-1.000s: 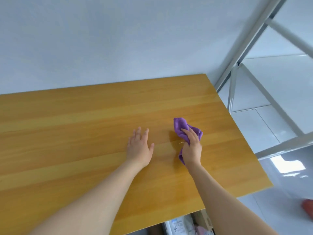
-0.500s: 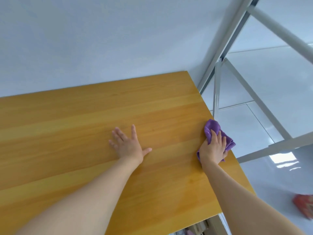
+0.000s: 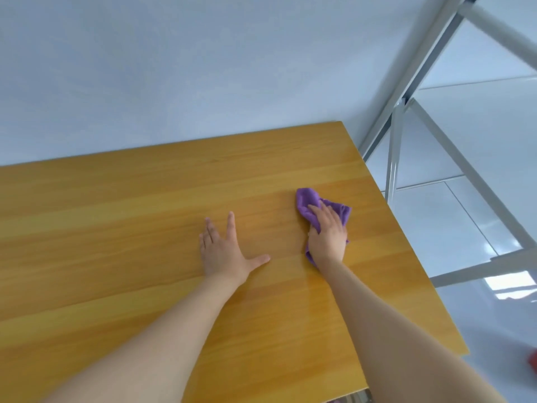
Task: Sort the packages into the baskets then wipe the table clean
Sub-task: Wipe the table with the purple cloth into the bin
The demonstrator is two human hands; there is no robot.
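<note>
Right grip [image 3: 328, 238] presses cloth [image 3: 308, 199] on table [image 3: 116, 228], left grip [image 3: 223, 254] flat; metal frame [image 3: 393, 158] beyond.

Plain room: wooden table [image 3: 130, 228], white wall [image 3: 174, 68], glossy floor tiles [image 3: 436, 225].

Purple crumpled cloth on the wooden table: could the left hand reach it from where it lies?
Probably yes. The left hand lies flat beside the crumpled purple cloth, with only bare wooden tabletop between them, though the right hand presses on much of the cloth.
</note>
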